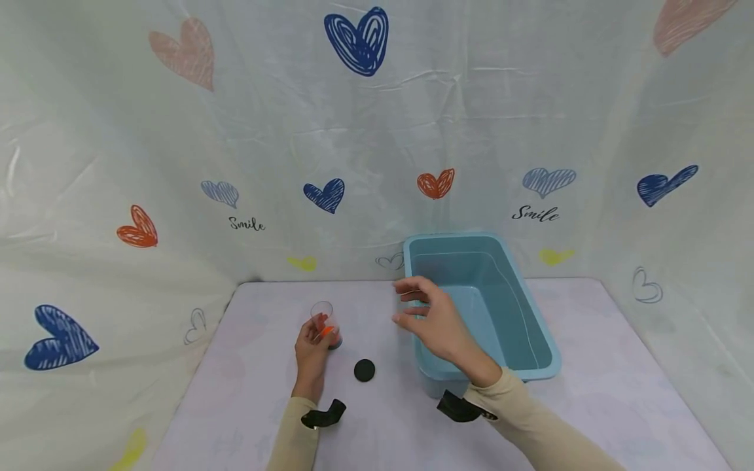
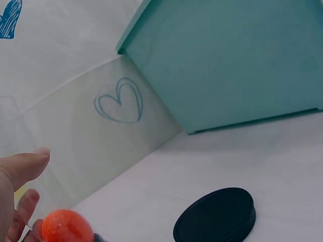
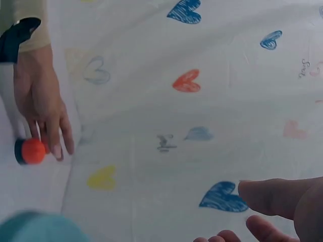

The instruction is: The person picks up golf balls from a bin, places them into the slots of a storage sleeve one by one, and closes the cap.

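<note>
My left hand (image 1: 312, 347) gripping the small clear plastic jar (image 1: 326, 324) upright, mouth up, orange ball (image 1: 327, 331) inside, black round lid (image 1: 364, 370) just right on the desk (image 1: 589, 392), my right hand (image 1: 432, 320) open in the air near the light blue plastic tub (image 1: 538, 340)

The word "Smile" is printed in black script 2 times on the heart-patterned backdrop cloth (image 1: 377, 131): once at left (image 1: 247, 224), once at right (image 1: 535, 214).

Bright, even, soft light with hardly any shadow

The head view bends at its edges like a fisheye; both wrist views are soft, the near fingers (image 3: 275, 196) blurred, and the blue tub (image 1: 533, 327) shows a faint sheen, no hard glare.
</note>
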### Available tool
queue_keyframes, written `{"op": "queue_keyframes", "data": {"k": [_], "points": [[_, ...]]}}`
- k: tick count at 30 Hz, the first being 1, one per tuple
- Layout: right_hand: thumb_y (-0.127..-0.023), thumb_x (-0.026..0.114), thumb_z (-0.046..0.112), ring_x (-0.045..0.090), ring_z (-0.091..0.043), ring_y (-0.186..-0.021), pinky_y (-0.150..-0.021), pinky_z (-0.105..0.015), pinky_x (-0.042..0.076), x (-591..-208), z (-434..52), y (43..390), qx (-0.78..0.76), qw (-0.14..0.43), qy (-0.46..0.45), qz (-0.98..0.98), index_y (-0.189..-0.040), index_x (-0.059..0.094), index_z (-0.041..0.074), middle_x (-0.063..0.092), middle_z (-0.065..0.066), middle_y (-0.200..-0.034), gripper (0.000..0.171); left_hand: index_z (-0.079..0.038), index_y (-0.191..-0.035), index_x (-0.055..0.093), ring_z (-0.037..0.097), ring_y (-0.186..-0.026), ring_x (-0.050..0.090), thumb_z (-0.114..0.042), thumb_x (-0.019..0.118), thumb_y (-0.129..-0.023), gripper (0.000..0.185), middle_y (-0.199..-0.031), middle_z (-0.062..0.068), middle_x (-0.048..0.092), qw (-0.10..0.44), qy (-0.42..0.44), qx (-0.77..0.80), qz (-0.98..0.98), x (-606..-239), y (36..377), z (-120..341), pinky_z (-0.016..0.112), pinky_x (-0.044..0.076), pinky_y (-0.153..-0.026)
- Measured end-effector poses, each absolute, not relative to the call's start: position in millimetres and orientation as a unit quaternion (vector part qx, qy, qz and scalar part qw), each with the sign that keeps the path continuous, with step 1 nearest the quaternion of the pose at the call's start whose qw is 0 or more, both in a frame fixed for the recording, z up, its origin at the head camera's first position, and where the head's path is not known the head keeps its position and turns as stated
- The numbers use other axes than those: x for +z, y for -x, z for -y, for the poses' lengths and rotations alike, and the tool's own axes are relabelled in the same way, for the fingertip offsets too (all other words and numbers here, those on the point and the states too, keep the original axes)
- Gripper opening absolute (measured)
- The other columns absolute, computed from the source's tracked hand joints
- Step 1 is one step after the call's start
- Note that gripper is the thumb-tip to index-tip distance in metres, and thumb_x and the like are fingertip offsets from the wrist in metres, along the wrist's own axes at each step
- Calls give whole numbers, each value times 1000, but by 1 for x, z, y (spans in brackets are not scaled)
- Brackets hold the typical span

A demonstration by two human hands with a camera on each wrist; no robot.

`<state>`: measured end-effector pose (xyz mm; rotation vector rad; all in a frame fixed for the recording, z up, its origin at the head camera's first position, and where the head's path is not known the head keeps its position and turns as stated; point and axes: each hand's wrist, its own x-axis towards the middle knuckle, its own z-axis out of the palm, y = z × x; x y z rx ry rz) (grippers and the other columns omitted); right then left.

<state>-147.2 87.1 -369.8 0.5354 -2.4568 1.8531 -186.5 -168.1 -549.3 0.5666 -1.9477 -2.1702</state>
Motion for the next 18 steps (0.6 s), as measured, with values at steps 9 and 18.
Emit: {"op": "queue_keyframes", "data": {"k": [9,18], "points": [[-97,73,2,62,-40,-126,-99,-50,58,-364,-142,166,554,12,-141,820,-139,59,-2,60,-22,-139,44,0,-150,50,38,-138,50,-1,69,-98,55,-154,25,51,82,-192,-729,652,-549,186,169,11,52,-91],[-95,70,-4,62,-49,-121,-95,-55,59,-368,-169,190,498,19,-147,855,-139,55,-8,60,-30,-136,47,-2,-150,50,36,-139,50,-2,69,-99,55,-155,22,52,77,-192,-729,653,-548,185,168,11,51,-91]]}}
